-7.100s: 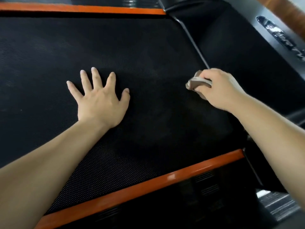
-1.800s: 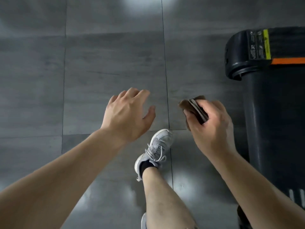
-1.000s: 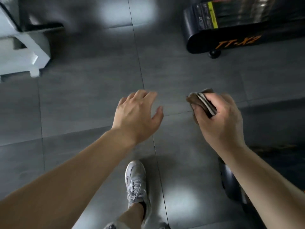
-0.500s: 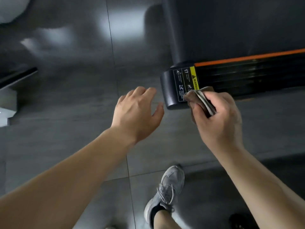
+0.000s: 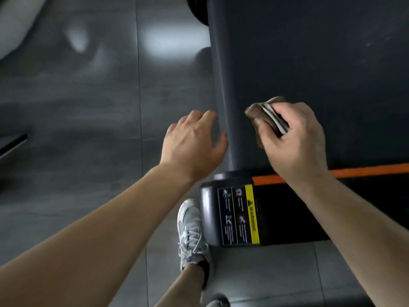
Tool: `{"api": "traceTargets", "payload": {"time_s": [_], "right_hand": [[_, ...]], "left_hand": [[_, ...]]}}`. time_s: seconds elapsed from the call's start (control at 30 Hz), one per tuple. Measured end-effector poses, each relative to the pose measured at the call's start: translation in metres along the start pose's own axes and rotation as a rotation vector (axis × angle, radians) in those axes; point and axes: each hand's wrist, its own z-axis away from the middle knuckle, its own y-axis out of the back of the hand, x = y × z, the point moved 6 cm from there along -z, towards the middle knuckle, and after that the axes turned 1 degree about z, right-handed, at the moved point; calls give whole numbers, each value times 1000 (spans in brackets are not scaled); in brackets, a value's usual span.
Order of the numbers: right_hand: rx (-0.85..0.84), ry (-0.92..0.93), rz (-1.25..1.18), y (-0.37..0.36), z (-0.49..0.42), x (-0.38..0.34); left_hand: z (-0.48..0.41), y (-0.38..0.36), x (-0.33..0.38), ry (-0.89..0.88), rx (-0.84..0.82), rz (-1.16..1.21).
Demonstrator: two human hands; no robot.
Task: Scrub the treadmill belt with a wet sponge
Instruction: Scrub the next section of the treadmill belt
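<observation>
The dark treadmill belt (image 5: 321, 63) fills the upper right, with a grey side rail (image 5: 223, 89) along its left edge and an orange strip (image 5: 365, 171) at its rear end. My right hand (image 5: 292, 140) grips a folded brown and white sponge (image 5: 265, 111) above the belt's rear left corner. My left hand (image 5: 192, 142) hovers with loosely curled fingers beside the side rail, holding nothing.
The black end cap (image 5: 232, 216) with a yellow warning label sits below my hands. My foot in a grey sneaker (image 5: 190, 233) stands on the grey tiled floor (image 5: 77, 107) right beside it. A dark object (image 5: 11, 145) lies at the left edge.
The view has swung back onto the treadmill's rear end. Both hands have come over the belt's corner and side rail; the right hand keeps its grip on the sponge.
</observation>
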Motion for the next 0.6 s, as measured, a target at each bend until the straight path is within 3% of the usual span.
{"api": "traceTargets", "payload": {"time_s": [0.3,0.5,0.6], "right_hand": [[23,-27,12,-69,-168,35],[49,128,92,-122,-271,53],[29,224,141,-143,-318,45]], "left_hand": [[-155,-32,1,49,18,125],[-204,-83,5,237,25,463],[-204,-96,5,216,95,491]]}}
